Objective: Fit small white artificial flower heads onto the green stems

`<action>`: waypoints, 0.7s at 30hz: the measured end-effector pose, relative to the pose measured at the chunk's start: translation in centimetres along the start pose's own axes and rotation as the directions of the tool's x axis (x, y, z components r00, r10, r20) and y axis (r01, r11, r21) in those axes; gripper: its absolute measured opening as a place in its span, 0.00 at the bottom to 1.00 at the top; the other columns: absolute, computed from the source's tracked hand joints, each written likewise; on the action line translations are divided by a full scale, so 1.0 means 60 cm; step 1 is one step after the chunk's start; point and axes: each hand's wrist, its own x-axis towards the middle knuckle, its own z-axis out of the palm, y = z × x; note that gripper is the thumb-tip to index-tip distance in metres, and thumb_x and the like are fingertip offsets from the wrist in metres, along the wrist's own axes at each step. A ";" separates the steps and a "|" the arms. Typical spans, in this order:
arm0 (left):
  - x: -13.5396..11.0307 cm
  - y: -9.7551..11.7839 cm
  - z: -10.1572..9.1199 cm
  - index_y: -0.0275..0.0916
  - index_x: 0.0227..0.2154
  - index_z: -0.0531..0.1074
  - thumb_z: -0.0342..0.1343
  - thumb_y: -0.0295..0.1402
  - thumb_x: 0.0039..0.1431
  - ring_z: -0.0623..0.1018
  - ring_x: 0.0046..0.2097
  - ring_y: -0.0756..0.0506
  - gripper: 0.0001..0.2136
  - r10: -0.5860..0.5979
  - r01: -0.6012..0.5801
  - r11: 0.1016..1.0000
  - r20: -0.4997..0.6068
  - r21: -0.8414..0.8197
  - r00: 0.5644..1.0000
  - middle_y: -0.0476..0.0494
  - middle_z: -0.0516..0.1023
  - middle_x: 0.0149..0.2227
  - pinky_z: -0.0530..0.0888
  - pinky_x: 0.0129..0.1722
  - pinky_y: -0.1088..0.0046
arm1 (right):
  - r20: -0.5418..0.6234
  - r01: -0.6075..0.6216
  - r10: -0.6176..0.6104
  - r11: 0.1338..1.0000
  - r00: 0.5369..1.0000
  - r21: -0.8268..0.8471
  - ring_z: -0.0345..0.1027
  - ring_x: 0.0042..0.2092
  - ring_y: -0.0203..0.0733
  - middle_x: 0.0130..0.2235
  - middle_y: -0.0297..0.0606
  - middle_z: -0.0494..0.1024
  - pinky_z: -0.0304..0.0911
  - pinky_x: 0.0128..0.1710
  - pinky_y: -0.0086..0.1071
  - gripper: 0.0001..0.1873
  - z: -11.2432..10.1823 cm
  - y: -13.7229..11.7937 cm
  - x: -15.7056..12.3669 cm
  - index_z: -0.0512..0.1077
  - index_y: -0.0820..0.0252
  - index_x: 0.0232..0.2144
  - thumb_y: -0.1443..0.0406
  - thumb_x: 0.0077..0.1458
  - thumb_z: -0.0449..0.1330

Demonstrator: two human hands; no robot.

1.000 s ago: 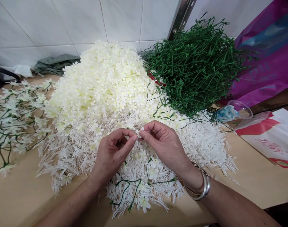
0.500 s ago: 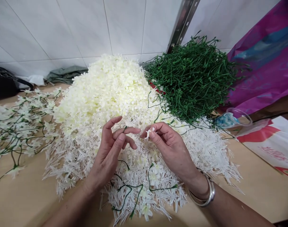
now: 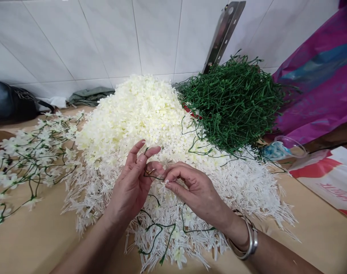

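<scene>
My left hand [image 3: 133, 182] is raised over the flower heap, fingers curled round a thin green stem [image 3: 151, 175] that crosses my palm. My right hand [image 3: 190, 188] pinches a small white flower piece [image 3: 163, 183] between thumb and forefinger, right against the stem's end. A silver bangle sits on my right wrist. Under both hands lies a green branched stem with a few white flowers on it [image 3: 164, 236], on top of spiky white stamen pieces [image 3: 247, 182]. Behind rises a big pile of cream petals [image 3: 139, 110].
A heap of bare green stems [image 3: 233, 99] lies at the back right. Finished flower sprigs [image 3: 27, 148] spread on the left. A purple bag [image 3: 318, 76], a clear cup [image 3: 281, 146], a red-and-white bag [image 3: 327, 175] and a dark bag [image 3: 10, 104] stand around the wooden table [image 3: 33, 236].
My hands parted after pinching together, then met again. The left hand opened and now holds a green stem; the right brought its white piece down to the stem. The view tilted up.
</scene>
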 end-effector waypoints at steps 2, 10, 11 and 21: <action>0.001 0.001 -0.006 0.46 0.59 0.64 0.55 0.38 0.72 0.80 0.37 0.51 0.16 0.052 -0.053 0.983 0.009 0.174 0.999 0.42 0.81 0.52 0.80 0.43 0.70 | -0.050 -0.033 0.034 0.999 0.998 0.017 0.75 0.43 0.40 0.39 0.34 0.80 0.70 0.47 0.38 0.06 -0.002 0.000 0.001 0.76 0.53 0.33 0.68 0.62 0.66; -0.009 0.007 -0.009 0.43 0.63 0.67 0.56 0.22 0.64 0.74 0.62 0.37 0.25 0.541 -0.645 -0.070 0.572 0.761 0.617 0.37 0.75 0.60 0.71 0.64 0.52 | -0.165 -0.090 0.102 0.993 0.981 0.074 0.73 0.41 0.40 0.38 0.35 0.79 0.69 0.42 0.36 0.04 -0.011 -0.003 0.003 0.76 0.54 0.32 0.66 0.61 0.67; -0.009 0.001 -0.009 0.43 0.66 0.63 0.53 0.19 0.65 0.75 0.62 0.39 0.28 0.471 -0.701 -0.088 0.650 0.707 0.596 0.38 0.77 0.60 0.67 0.68 0.51 | -0.160 -0.091 0.103 0.993 0.982 0.079 0.73 0.40 0.39 0.37 0.34 0.79 0.69 0.41 0.36 0.05 -0.010 -0.004 0.002 0.76 0.54 0.32 0.66 0.61 0.66; -0.011 0.011 -0.017 0.42 0.49 0.75 0.52 0.28 0.72 0.82 0.32 0.50 0.09 0.407 -0.563 0.282 0.434 0.777 0.804 0.49 0.84 0.36 0.79 0.37 0.74 | -0.148 -0.055 0.108 0.944 0.983 0.324 0.76 0.44 0.38 0.45 0.34 0.82 0.71 0.46 0.35 0.04 -0.020 -0.007 0.004 0.75 0.52 0.34 0.63 0.61 0.68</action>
